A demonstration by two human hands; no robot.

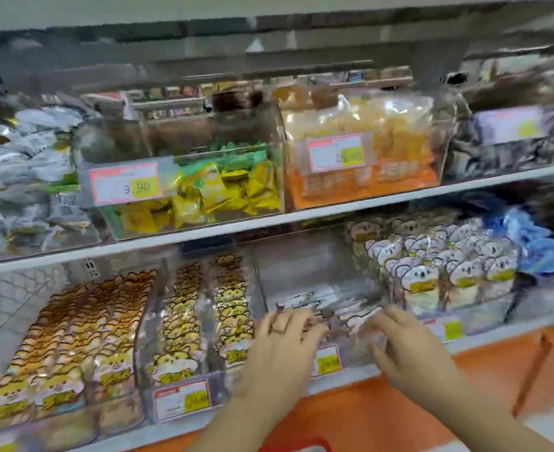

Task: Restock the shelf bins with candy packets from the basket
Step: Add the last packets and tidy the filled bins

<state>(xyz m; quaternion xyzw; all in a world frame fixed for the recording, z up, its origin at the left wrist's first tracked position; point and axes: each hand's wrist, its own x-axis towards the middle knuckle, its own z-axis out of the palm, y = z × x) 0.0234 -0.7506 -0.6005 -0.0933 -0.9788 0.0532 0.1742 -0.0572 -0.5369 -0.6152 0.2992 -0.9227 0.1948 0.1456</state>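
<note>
A clear bin (305, 256) in the middle of the lower shelf holds a low layer of white candy packets (331, 305) with animal faces. My left hand (282, 347), with a ring on one finger, reaches over the bin's front edge and its fingers curl down onto the packets. My right hand (409, 353) is at the bin's right front corner, its fingers fairly straight and touching the packets. Motion blur hides the fingertips. The red rim of the basket (297, 445) shows at the bottom edge; its contents are out of view.
Left of this bin stand bins of yellow bear-face packets (200, 324) and brown ones (73, 340). To the right is a bin of koala-face packets (439, 265). The upper shelf carries bins of yellow-green candies (217, 187) and orange bags (367, 151). Price tags hang on the bin fronts.
</note>
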